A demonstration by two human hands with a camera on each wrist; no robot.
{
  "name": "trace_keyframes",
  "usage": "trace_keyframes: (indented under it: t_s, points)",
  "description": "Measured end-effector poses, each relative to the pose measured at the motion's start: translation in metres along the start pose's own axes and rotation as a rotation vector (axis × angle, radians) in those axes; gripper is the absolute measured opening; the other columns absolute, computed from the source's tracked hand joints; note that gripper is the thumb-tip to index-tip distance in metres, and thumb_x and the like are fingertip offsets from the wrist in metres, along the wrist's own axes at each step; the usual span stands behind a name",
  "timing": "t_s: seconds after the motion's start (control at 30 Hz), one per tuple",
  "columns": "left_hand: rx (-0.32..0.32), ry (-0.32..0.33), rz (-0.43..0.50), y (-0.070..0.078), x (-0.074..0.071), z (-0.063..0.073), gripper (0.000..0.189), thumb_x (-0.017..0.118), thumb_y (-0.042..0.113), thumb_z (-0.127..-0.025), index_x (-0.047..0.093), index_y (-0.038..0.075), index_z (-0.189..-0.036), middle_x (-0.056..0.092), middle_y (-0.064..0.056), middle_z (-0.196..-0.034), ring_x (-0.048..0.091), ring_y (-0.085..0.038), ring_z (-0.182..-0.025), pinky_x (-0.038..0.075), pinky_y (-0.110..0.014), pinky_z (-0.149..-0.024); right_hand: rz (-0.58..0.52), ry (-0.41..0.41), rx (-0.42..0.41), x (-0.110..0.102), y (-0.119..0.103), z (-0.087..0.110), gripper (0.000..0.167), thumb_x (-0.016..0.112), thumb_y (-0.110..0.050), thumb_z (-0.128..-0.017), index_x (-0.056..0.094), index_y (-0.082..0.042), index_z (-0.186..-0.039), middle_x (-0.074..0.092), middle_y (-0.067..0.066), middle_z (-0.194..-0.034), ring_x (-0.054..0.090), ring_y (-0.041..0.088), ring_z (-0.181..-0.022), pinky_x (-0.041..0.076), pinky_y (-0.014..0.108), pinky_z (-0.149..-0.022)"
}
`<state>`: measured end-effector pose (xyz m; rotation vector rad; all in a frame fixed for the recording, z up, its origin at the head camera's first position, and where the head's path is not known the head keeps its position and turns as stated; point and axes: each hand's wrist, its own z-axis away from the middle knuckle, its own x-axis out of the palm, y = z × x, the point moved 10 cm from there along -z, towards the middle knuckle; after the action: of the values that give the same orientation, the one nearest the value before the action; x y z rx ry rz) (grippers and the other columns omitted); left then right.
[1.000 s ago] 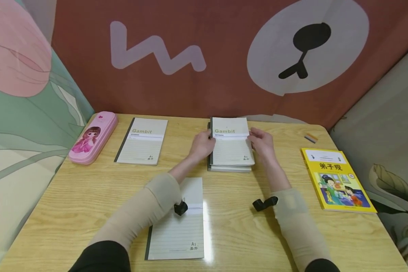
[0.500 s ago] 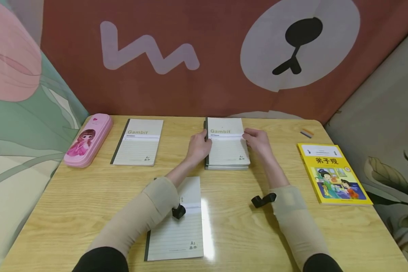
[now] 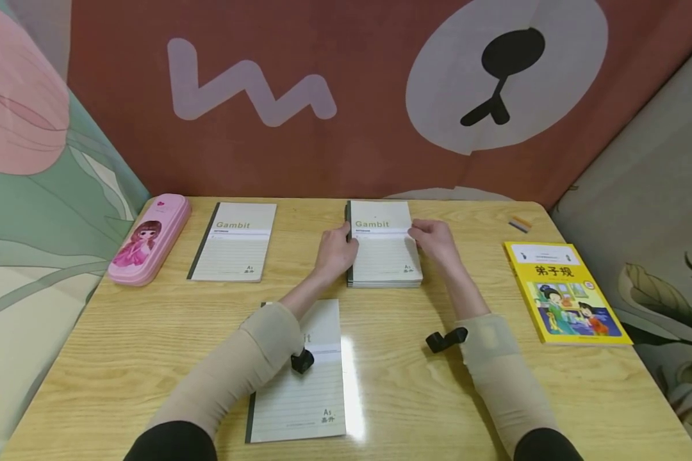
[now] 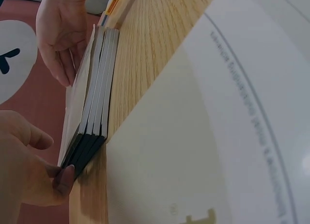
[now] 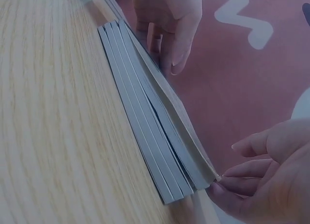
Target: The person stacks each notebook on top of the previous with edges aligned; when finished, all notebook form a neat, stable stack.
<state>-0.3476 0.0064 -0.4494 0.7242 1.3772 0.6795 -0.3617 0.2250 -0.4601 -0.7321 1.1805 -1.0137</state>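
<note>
Several notebooks with cream "Gambit" covers and dark spines form a stack [image 3: 385,246] at the back middle of the table. My left hand [image 3: 336,251] grips its spine side, thumb at the dark spines in the left wrist view. On the opposite side my right hand [image 3: 436,240] pinches the edge of the top notebook [image 5: 167,100]. In both wrist views this top notebook's cover gapes slightly above the rest. A single notebook [image 3: 232,246] lies flat to the left. Another notebook [image 3: 317,403] lies near the front, partly hidden under my left forearm.
A pink pencil case [image 3: 150,240] lies at the back left. On the right are a yellow picture book [image 3: 568,294] and some small coloured strips [image 3: 520,224]. A patterned curtain [image 3: 265,160] stands behind the wooden table [image 3: 121,358].
The top notebook has shifted left and back, and its edges now line up more closely with the stack. Both hands have stayed at its sides. The view has turned slightly.
</note>
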Motion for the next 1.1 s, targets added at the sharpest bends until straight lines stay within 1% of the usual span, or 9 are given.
trace_keyframes:
  t_s: [0.1,0.17,0.37,0.5,0.7,0.83,0.9,1.0,1.1]
  points:
    - [-0.008,-0.002,-0.007,-0.001,0.001,0.0,0.053,0.05,0.008,-0.102,0.041,-0.003,-0.153,0.043,-0.022,-0.158,0.064,-0.027,-0.113,0.052,-0.033,-0.074,0.034,-0.01,-0.004,0.001,-0.001,0.001,0.054,0.053,-0.02,-0.106,0.041,0.004,-0.153,0.04,0.019,-0.163,0.038,0.032,-0.153,0.037,0.044,-0.124]
    - [-0.01,-0.006,-0.013,-0.001,0.002,0.001,0.053,0.05,0.009,-0.102,0.041,-0.003,-0.153,0.044,-0.021,-0.158,0.061,-0.029,-0.122,0.05,-0.03,-0.071,0.051,-0.014,-0.007,0.001,-0.001,0.002,0.054,0.053,-0.021,-0.106,0.042,0.004,-0.153,0.04,0.019,-0.163,0.037,0.032,-0.153,0.036,0.045,-0.125]
    - [-0.013,-0.022,-0.023,-0.004,0.003,0.001,0.053,0.049,0.01,-0.102,0.04,-0.003,-0.153,0.042,-0.021,-0.16,0.061,-0.036,-0.09,0.037,-0.022,-0.052,0.093,-0.032,-0.018,0.004,-0.002,0.001,0.055,0.052,-0.022,-0.107,0.042,0.005,-0.153,0.039,0.019,-0.164,0.033,0.033,-0.155,0.033,0.046,-0.127]
    - [-0.009,-0.019,-0.035,-0.004,0.003,0.002,0.053,0.05,0.01,-0.102,0.041,-0.002,-0.153,0.044,-0.022,-0.158,0.063,-0.037,-0.095,0.039,-0.024,-0.056,0.109,-0.042,-0.031,0.006,-0.003,0.001,0.055,0.052,-0.022,-0.106,0.041,0.006,-0.152,0.037,0.02,-0.164,0.032,0.035,-0.156,0.03,0.046,-0.128]
    - [-0.028,-0.018,-0.006,-0.006,0.001,0.003,0.054,0.051,0.011,-0.103,0.041,-0.002,-0.154,0.044,-0.02,-0.159,0.058,-0.031,-0.125,0.045,-0.03,-0.068,0.129,-0.063,-0.036,0.009,-0.004,0.003,0.058,0.051,-0.023,-0.107,0.037,0.009,-0.153,0.034,0.022,-0.165,0.03,0.037,-0.156,0.028,0.046,-0.129]
    - [-0.038,-0.028,0.034,-0.008,0.001,0.002,0.054,0.05,0.013,-0.104,0.04,-0.002,-0.154,0.042,-0.02,-0.16,0.059,-0.029,-0.118,0.045,-0.031,-0.066,0.155,-0.068,-0.053,0.011,-0.004,0.003,0.056,0.051,-0.024,-0.107,0.042,0.009,-0.151,0.039,0.025,-0.162,0.034,0.037,-0.154,0.03,0.046,-0.128]
    - [-0.043,-0.039,0.065,-0.008,0.002,0.002,0.054,0.049,0.012,-0.104,0.039,-0.003,-0.155,0.04,-0.02,-0.162,0.059,-0.028,-0.121,0.05,-0.032,-0.074,0.165,-0.059,-0.074,0.011,-0.005,0.003,0.049,0.052,-0.024,-0.106,0.052,0.011,-0.142,0.051,0.029,-0.151,0.046,0.038,-0.145,0.04,0.044,-0.122]
    - [-0.06,-0.055,0.11,-0.008,0.002,0.004,0.055,0.049,0.012,-0.105,0.036,-0.003,-0.156,0.037,-0.019,-0.164,0.047,-0.029,-0.143,0.051,-0.037,-0.105,0.18,-0.038,-0.114,0.011,-0.007,0.003,0.031,0.053,-0.021,-0.105,0.054,0.008,-0.095,0.056,0.023,-0.094,0.054,0.033,-0.093,0.047,0.035,-0.085]
    - [-0.067,-0.065,0.13,-0.008,0.004,0.004,0.056,0.048,0.013,-0.105,0.035,-0.003,-0.156,0.035,-0.018,-0.165,0.035,-0.028,-0.155,0.035,-0.041,-0.125,0.182,-0.045,-0.101,0.011,-0.006,0.003,0.031,0.053,-0.021,-0.105,0.057,0.009,-0.1,0.06,0.028,-0.102,0.058,0.033,-0.101,0.05,0.037,-0.093]
